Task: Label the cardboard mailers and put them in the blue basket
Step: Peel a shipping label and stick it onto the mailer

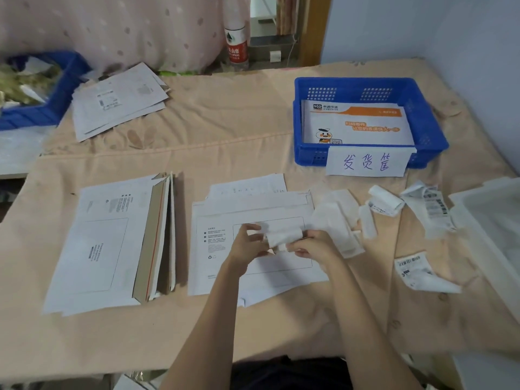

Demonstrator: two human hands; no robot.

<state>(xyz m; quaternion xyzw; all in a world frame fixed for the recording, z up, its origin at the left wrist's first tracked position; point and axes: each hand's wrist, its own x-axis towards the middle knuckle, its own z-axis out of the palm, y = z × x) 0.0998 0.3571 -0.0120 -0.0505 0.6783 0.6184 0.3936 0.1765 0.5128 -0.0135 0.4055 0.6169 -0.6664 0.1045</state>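
Observation:
A white cardboard mailer (pixel 222 266) lies face up in front of me on top of a small pile. Over its printed box, my left hand (pixel 247 243) and my right hand (pixel 309 246) both pinch a curled white label (pixel 281 235). The blue basket (pixel 422 119) stands at the back right with a paper sign on its front; an orange-and-white mailer (pixel 357 122) lies inside. A second pile of mailers (pixel 107 243), some with flaps open, lies at the left.
Loose labels and peeled backing strips (pixel 422 209) are scattered to the right. A white bin (pixel 495 220) is at the right edge. Another pile of mailers (pixel 118 99), a second blue basket (pixel 42 108) and a water bottle (pixel 236 38) are at the back.

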